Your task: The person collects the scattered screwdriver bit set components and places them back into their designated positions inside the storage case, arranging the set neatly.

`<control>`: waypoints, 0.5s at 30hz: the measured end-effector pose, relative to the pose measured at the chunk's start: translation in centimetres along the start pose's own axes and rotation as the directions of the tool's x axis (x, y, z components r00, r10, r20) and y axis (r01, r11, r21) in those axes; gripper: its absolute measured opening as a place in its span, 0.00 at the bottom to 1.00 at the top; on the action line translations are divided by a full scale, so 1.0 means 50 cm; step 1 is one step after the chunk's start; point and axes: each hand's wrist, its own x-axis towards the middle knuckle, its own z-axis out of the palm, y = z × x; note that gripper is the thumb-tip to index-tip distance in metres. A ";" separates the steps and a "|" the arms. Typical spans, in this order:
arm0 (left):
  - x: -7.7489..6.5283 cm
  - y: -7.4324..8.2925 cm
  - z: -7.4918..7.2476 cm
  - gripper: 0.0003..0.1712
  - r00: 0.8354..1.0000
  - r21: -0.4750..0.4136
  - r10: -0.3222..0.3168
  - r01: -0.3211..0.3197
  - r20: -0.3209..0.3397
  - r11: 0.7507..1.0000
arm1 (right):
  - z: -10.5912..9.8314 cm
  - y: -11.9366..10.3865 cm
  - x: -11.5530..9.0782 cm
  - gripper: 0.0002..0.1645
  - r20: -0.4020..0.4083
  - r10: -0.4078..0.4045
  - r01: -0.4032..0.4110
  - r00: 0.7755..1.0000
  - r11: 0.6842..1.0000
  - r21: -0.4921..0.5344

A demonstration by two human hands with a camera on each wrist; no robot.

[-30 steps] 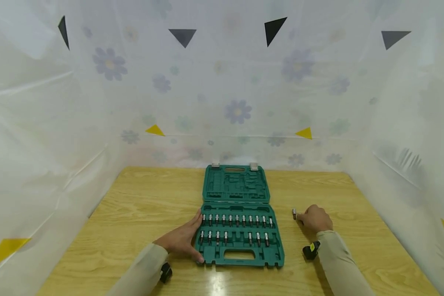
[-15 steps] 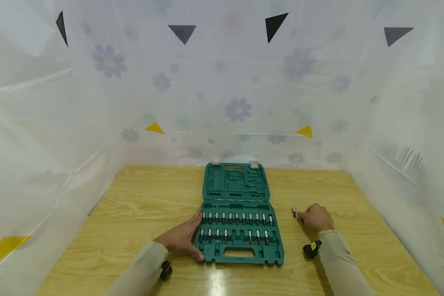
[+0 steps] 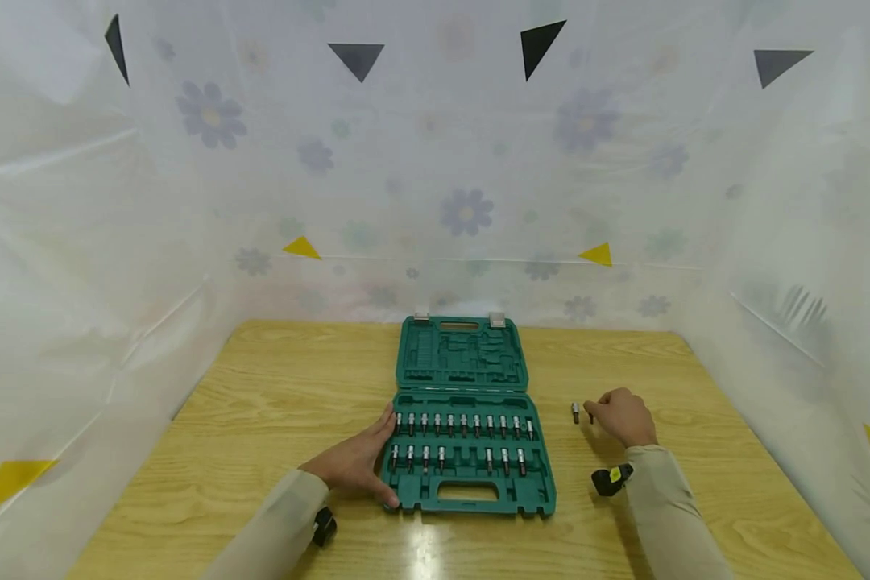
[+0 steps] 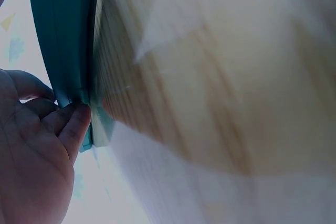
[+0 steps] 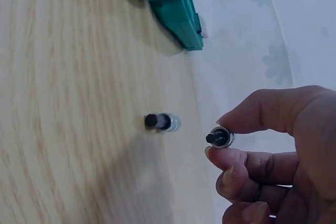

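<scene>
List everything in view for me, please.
Case: one, green, centre, open.
Case bits: eighteen, silver and dark, two rows inside.
Loose bit: one, silver and black, right of case.
Held bit: one, silver and black, beside loose bit.
Latches: two, pale, case's far edge.
Table: one, yellowish, under case.
Sheeting: count unclear, white floral, behind and beside table.
Triangles: eight, black, grey or yellow, on sheeting.
Wrist cameras: two, black, at wrists.
Sleeves: two, beige, on forearms.
Left hand: one, touching case.
Right hand: one, pinching held bit.

Eighteen bit sockets (image 3: 464,424) are sitting in one case (image 3: 524,493); two more bit sockets (image 3: 575,413) (image 5: 219,137), two hands (image 3: 355,466) (image 3: 623,416), four dark triangles (image 3: 356,60) and four yellow triangles (image 3: 597,254) are showing.
</scene>
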 end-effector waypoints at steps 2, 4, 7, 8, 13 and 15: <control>0.000 0.001 -0.001 0.77 1.000 -0.005 0.008 -0.008 0.002 1.000 | -0.003 -0.008 -0.002 0.24 -0.001 -0.013 0.013 1.000 1.000 -0.001; -0.001 0.003 -0.002 0.77 1.000 -0.011 0.009 -0.009 0.003 1.000 | -0.004 -0.014 -0.003 0.23 -0.004 -0.025 0.025 1.000 1.000 0.000; 0.000 0.003 -0.001 0.77 1.000 -0.013 0.006 -0.006 0.003 1.000 | -0.004 -0.025 -0.006 0.21 -0.011 -0.048 0.049 0.999 0.999 0.015; 0.000 0.003 -0.001 0.77 1.000 -0.014 0.003 -0.003 0.002 1.000 | -0.003 -0.028 -0.007 0.20 -0.011 -0.057 0.057 0.998 0.998 0.021; 0.002 0.001 -0.001 0.77 1.000 -0.014 -0.012 0.012 0.000 1.000 | 0.004 -0.053 -0.011 0.20 -0.004 -0.086 0.086 0.996 0.994 0.071; 0.002 0.000 -0.001 0.77 1.000 -0.015 -0.014 0.015 0.003 1.000 | 0.005 -0.066 -0.015 0.20 -0.003 -0.099 0.098 0.995 0.991 0.091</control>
